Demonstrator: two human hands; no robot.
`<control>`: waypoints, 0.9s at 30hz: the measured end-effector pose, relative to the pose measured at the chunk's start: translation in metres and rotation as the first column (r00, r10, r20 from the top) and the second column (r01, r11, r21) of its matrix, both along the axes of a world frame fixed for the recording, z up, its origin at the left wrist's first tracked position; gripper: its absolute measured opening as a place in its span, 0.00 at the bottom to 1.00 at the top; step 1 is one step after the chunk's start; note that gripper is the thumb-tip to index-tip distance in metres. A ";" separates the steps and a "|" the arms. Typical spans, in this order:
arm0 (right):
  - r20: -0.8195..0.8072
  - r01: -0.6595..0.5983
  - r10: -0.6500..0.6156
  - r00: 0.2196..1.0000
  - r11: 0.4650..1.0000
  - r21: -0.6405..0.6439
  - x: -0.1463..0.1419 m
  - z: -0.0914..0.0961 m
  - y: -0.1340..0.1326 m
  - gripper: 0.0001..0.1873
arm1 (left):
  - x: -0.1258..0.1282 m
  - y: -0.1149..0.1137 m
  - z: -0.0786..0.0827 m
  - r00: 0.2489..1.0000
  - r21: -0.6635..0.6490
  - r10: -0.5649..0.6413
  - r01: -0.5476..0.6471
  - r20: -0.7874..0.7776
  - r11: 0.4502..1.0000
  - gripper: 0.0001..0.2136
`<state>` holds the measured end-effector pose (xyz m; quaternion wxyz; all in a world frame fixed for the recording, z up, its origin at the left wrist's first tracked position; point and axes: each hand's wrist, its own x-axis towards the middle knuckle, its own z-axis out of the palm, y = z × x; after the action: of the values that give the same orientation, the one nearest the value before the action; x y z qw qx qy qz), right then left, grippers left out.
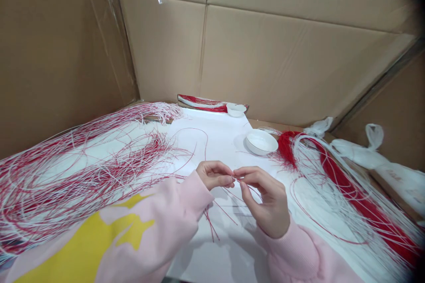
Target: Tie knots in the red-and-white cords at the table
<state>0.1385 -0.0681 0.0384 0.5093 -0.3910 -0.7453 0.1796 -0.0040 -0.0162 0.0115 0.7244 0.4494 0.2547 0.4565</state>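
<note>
My left hand (pixel 215 174) and my right hand (pixel 265 199) meet fingertip to fingertip over a white sheet (pixel 219 141) on the table. Both pinch thin red cords (pixel 212 221) between thumb and fingers; the strands trail down toward my pink sleeves. A large loose heap of red and white cords (pixel 76 163) lies left of my left hand. A straighter bundle of red and white cords (pixel 348 190) lies right of my right hand.
A white shallow dish (pixel 261 142) stands just beyond my hands, a smaller white dish (pixel 236 109) farther back beside a flat pack of cords (pixel 199 102). Cardboard walls (pixel 265 53) close in the back and sides. White plastic bags (pixel 381 154) lie at right.
</note>
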 end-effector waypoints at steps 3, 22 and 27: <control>0.001 0.004 -0.004 1.000 1.000 0.003 0.000 0.000 0.000 0.06 | 0.000 0.000 0.000 1.000 -0.003 0.001 -0.001 -0.006 1.000 0.14; 0.051 -0.006 0.003 0.999 0.998 0.067 -0.001 0.003 0.000 0.07 | -0.002 0.002 -0.001 0.999 0.081 0.003 0.001 -0.043 0.997 0.09; 0.063 -0.014 0.010 0.998 0.998 0.064 -0.001 0.003 0.000 0.08 | -0.002 0.001 0.000 0.999 0.074 -0.002 0.005 -0.033 0.997 0.08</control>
<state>0.1372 -0.0685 0.0412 0.4968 -0.3752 -0.7688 0.1461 -0.0064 -0.0148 0.0117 0.7037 0.4839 0.2488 0.4569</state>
